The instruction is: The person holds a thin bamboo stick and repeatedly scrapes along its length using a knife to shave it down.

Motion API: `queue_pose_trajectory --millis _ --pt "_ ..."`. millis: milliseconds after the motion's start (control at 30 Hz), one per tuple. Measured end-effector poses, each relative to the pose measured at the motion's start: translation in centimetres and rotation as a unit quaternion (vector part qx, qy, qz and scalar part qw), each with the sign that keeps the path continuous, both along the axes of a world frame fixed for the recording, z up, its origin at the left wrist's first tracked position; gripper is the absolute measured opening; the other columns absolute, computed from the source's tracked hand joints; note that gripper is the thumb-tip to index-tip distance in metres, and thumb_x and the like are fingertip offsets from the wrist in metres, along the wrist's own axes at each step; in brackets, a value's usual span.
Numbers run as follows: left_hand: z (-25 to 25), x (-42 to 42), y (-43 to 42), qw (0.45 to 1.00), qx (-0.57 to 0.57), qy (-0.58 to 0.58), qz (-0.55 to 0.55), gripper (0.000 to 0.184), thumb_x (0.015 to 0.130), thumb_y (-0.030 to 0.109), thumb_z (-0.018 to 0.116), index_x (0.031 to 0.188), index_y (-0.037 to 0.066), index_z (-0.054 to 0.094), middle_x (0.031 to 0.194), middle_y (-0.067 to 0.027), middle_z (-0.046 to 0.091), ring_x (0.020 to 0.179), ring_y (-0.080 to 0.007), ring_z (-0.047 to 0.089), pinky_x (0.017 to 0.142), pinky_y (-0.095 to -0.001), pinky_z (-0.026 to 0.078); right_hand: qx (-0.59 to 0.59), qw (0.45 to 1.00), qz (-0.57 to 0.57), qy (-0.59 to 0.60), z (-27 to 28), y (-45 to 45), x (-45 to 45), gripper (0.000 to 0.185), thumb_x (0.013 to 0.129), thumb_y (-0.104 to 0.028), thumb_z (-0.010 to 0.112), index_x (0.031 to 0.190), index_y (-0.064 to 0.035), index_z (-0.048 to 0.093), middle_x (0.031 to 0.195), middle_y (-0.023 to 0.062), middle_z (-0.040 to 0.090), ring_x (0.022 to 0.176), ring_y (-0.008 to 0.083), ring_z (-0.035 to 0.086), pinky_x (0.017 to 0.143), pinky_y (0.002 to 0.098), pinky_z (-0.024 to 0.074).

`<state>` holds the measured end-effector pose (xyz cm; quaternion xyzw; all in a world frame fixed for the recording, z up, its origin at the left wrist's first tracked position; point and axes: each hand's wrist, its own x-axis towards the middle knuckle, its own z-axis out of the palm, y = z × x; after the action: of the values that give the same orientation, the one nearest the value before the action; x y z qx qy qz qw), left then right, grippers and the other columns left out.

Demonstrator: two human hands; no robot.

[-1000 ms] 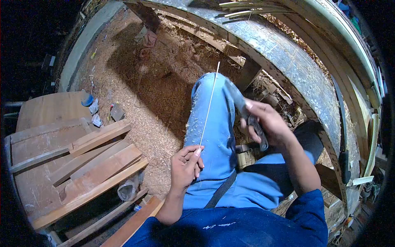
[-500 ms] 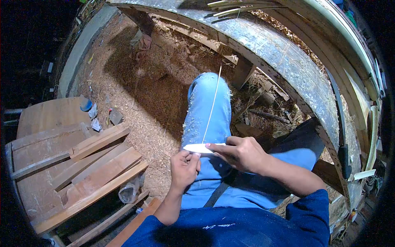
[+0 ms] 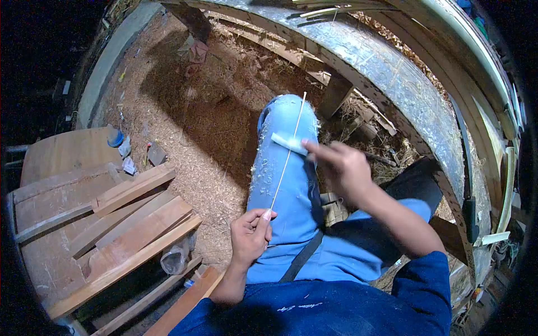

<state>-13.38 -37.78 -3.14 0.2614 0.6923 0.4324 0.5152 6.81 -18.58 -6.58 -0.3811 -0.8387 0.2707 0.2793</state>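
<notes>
My left hand (image 3: 249,235) is low over the jeans, thumb and fingers pinching the near end of a thin pale stick (image 3: 282,180). From there the stick runs up along the thigh to the knee, its far end just past the knee's top. My right hand (image 3: 350,171), smeared by motion, grips a flat, whitish knife-like blade (image 3: 284,142); its handle is hidden in the fist. The blade lies across the stick near the knee. Pale shavings (image 3: 263,168) cling to the jeans (image 3: 288,193) beneath.
On the left stands a wooden bench (image 3: 61,213) with several loose boards (image 3: 140,224). A blue-topped container (image 3: 115,138) is at its far corner. A large curved panel (image 3: 386,67) arches along the right, with pale strips on it. Shavings cover the ground (image 3: 196,162).
My right hand has slid the blade forward along the stick, away from my left hand, toward the knee. My left hand stays nearly in place.
</notes>
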Motion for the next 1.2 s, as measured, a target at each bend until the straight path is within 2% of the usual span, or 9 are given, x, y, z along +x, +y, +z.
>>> queue_pose_trajectory --millis 133,233,333,367,567,667,800,967,1200 --pt "0.3 -0.1 -0.1 1.000 0.000 -0.018 -0.006 0.022 0.109 0.016 0.062 0.106 -0.004 0.073 0.059 -0.0007 0.059 0.044 -0.0040 0.047 0.040 -0.0228 0.034 0.048 0.987 0.119 -0.093 -0.5 -1.7 0.2 0.048 0.089 -0.024 0.080 0.136 -0.0315 0.073 0.075 0.0060 0.062 0.059 0.0249 0.066 0.049 0.0408 0.0532" --pt "0.2 -0.6 -0.4 1.000 0.002 -0.018 0.005 0.022 0.109 0.015 0.062 0.105 -0.004 0.073 0.058 -0.0012 0.058 0.043 -0.0042 0.047 0.039 -0.0231 0.034 0.040 0.973 0.179 -0.139 -0.1 -3.4 0.4 0.057 0.082 -0.011 0.077 0.136 -0.0305 0.073 0.090 0.0067 0.074 0.064 0.0256 0.070 0.053 0.0398 0.0576" --pt "0.1 -0.7 -1.5 1.000 0.004 -0.026 0.004 0.022 0.109 0.015 0.062 0.104 -0.004 0.073 0.058 -0.0016 0.058 0.043 -0.0044 0.047 0.039 -0.0232 0.033 0.006 1.000 -0.012 0.025 -0.5 1.4 -0.2 0.060 0.081 -0.002 0.073 0.135 -0.0267 0.073 0.086 0.0060 0.071 0.067 0.0305 0.069 0.059 0.0436 0.0578" --pt "0.1 -0.7 -1.6 1.000 0.003 -0.027 0.007 0.022 0.109 0.015 0.062 0.103 -0.004 0.073 0.058 -0.0015 0.058 0.043 -0.0044 0.047 0.039 -0.0231 0.033 -0.003 0.997 -0.044 -0.056 0.0 2.3 -0.1 0.058 0.083 -0.005 0.075 0.136 -0.0258 0.072 0.083 0.0082 0.068 0.066 0.0309 0.068 0.056 0.0449 0.0555" --pt "0.1 -0.7 -1.6 1.000 0.007 -0.008 0.021 0.021 0.108 0.013 0.064 0.103 -0.005 0.073 0.058 -0.0012 0.058 0.043 -0.0041 0.047 0.039 -0.0229 0.033 -0.005 0.993 0.092 -0.079 0.6 -2.1 -0.2 0.049 0.087 -0.013 0.080 0.133 -0.0295 0.075 0.080 0.0090 0.069 0.064 0.0284 0.069 0.053 0.0412 0.0561" --pt "0.1 -0.7 -2.4 1.000 0.004 -0.006 0.024 0.020 0.108 0.013 0.065 0.103 -0.005 0.073 0.058 -0.0011 0.059 0.044 -0.0040 0.047 0.039 -0.0231 0.033 -0.012 0.997 -0.051 -0.056 0.5 2.1 -0.1 0.042 0.091 -0.011 0.077 0.132 -0.0196 0.075 0.079 0.0112 0.069 0.064 0.0296 0.068 0.058 0.0412 0.0562" --pt "-0.3 -0.4 -2.2 1.000 0.008 0.000 0.028 0.020 0.107 0.013 0.065 0.103 -0.005 0.073 0.058 -0.0012 0.058 0.043 -0.0046 0.047 0.039 -0.0234 0.033 -0.021 0.985 0.113 -0.132 0.2 -2.5 0.1 0.065 0.091 -0.026 0.071 0.151 -0.0454 0.055 0.086 0.0093 0.062 0.067 0.0319 0.072 0.055 0.0493 0.0589" --pt "-0.3 -0.5 -3.2 1.000 0.008 0.013 0.026 0.020 0.107 0.013 0.066 0.104 -0.005 0.073 0.059 -0.0021 0.059 0.043 -0.0052 0.048 0.039 -0.0234 0.034 -0.058 0.995 -0.046 -0.061 0.4 1.9 0.1 0.057 0.089 -0.022 0.076 0.142 -0.0373 0.064 0.086 0.0113 0.066 0.069 0.0351 0.071 0.060 0.0480 0.0596" --pt "-0.6 -0.5 -3.1 0.999 0.016 0.021 0.037 0.019 0.106 0.013 0.067 0.104 -0.005 0.074 0.058 -0.0023 0.059 0.043 -0.0054 0.048 0.039 -0.0231 0.035 0.001 0.998 0.034 -0.056 0.1 -2.0 0.1 0.051 0.086 -0.016 0.080 0.134 -0.0330 0.074 0.072 0.0060 0.063 0.058 0.0276 0.067 0.051 0.0427 0.0548"
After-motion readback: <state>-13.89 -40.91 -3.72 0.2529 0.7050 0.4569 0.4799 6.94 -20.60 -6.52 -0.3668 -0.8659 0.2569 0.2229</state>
